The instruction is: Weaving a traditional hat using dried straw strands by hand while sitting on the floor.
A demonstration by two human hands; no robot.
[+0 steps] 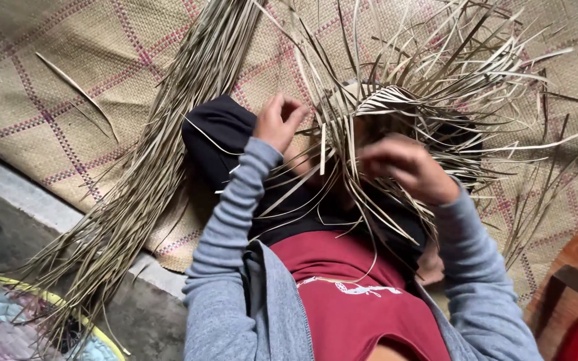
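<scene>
While half-woven, strip-bristling pale weaving

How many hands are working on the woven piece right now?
2. The left hand pinches strips at the left edge of the woven piece; the right hand is among the strips just below it. No other hands show.

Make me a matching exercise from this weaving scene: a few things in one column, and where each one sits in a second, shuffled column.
Things:
1. left hand
2. bundle of dried strips
3. patchwork cloth
4. woven floor mat

Places:
A. bottom-left corner of the view
B. flat under everything, with pink check lines
C. raised at the half-woven piece, fingers curled
D. lying in a long diagonal sheaf left of the person

Pairs: 1-C, 2-D, 3-A, 4-B
</scene>
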